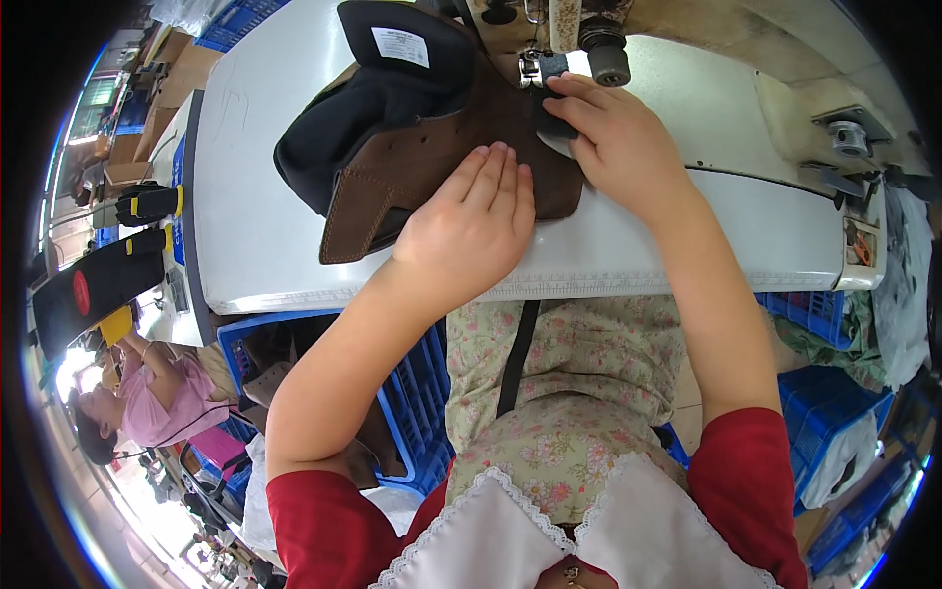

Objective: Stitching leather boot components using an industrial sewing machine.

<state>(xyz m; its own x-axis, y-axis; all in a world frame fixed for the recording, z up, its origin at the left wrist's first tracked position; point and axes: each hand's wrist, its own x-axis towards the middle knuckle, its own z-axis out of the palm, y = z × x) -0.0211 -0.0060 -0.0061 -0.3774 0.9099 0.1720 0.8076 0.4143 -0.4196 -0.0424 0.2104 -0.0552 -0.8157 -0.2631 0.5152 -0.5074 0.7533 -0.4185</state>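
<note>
Brown stitched leather (446,145) under flat left hand (469,224); rounded black lining (329,147).

I saw the head-worn camera look steeply down, close over the white table (250,216) across the frame's upper half.

Left fingers (507,181) extend close together; right fingers (571,111) bend.

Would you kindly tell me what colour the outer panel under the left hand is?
The outer panel is brown; it shows best in the head view.
</note>
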